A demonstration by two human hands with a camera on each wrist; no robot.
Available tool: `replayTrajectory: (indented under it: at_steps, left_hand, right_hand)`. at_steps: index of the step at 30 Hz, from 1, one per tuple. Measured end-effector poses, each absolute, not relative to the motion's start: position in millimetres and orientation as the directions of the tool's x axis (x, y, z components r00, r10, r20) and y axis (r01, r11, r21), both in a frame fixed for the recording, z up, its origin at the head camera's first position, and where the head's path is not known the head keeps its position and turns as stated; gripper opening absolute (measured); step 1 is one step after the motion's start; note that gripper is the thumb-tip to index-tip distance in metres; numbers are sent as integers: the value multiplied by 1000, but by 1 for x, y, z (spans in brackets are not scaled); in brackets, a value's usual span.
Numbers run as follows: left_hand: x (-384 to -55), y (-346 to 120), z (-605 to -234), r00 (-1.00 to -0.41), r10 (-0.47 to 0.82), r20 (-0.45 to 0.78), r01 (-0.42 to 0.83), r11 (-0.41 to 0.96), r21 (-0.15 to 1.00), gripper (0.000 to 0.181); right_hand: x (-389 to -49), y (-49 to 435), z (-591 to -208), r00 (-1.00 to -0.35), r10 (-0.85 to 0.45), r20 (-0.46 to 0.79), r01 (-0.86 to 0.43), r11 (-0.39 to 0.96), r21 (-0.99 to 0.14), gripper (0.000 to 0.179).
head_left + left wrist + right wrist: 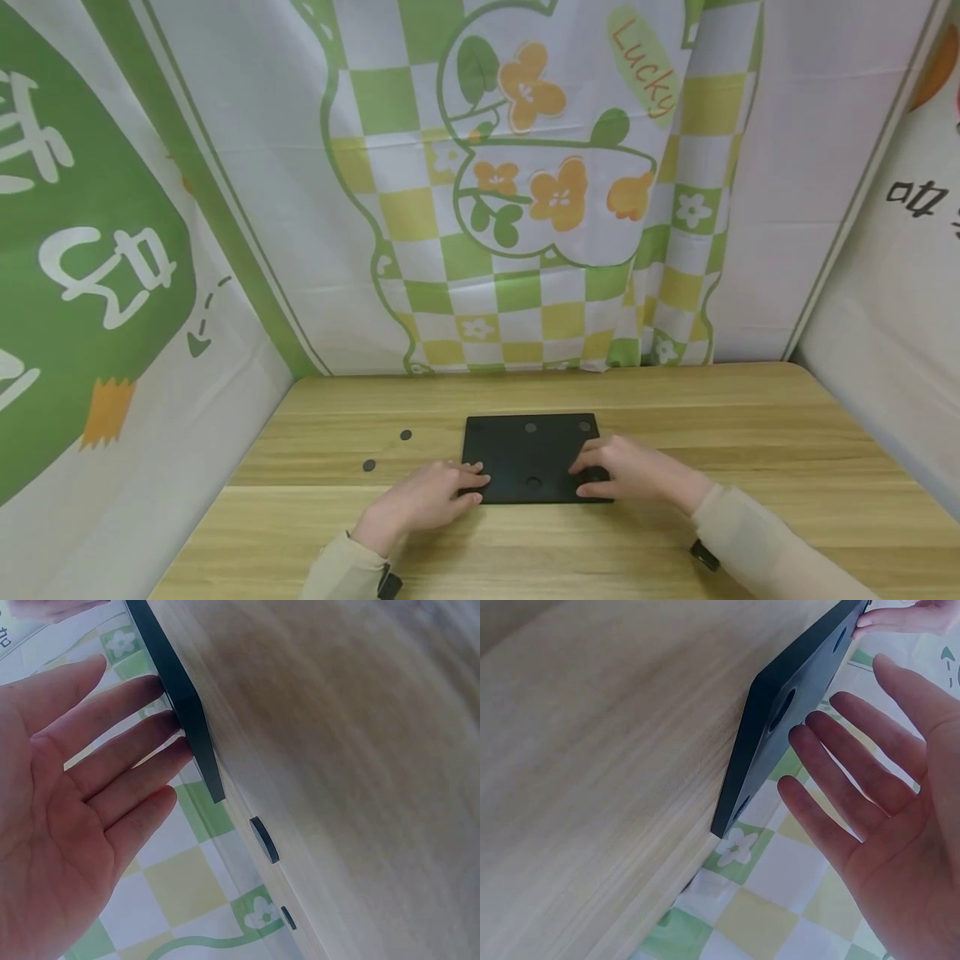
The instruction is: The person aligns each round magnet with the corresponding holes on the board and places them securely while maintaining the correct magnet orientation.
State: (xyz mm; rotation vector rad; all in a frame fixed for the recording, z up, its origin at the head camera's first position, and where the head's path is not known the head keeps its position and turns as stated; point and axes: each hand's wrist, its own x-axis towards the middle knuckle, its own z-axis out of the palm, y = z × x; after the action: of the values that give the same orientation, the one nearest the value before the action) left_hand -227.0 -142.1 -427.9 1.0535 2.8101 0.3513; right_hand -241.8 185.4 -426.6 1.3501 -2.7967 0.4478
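A flat black board with round spots on its face lies on the wooden table. My left hand rests its fingers on the board's left side; in the left wrist view those fingers are straight, with tips right at the board. Over the right side of the board is my right hand, fingers loosely extended and holding nothing. The right wrist view shows round recesses, one nearest these fingers. Two small dark discs, one nearer and one farther, lie left of the board.
The wooden table reaches back to a green, yellow and white checked curtain. Printed fabric walls stand on the left and right. A dark band piece sits at the right wrist.
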Motion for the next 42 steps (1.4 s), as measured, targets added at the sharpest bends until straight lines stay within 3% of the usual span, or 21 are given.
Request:
replayTrajectory:
  at_steps: [6,13,20,30,42]
  left_hand:
    - [-228,-142,-427,-748,663,-37,633,728,264,36]
    - [-227,-142,-427,-745,666,-41,635,727,263,36]
    - [-226,-143,-428,-748,662,-47,630,730,267,36]
    - [-226,-142,-426,-747,663,-45,628,727,280,35]
    - [-227,-143,-427,-745,665,-44,633,727,265,36]
  right_hand:
    - [-234,187,-426,-662,-746,74,-733,624,-270,31]
    - [-229,190,-431,-646,-757,104,-753,609,-249,30]
    - [-223,188,-433,-694,-717,54,-701,658,-274,37]
    - [-222,185,-441,-675,-730,109,-733,647,-210,37]
    - [-221,181,-441,-669,-734,114,-738,640,-212,37]
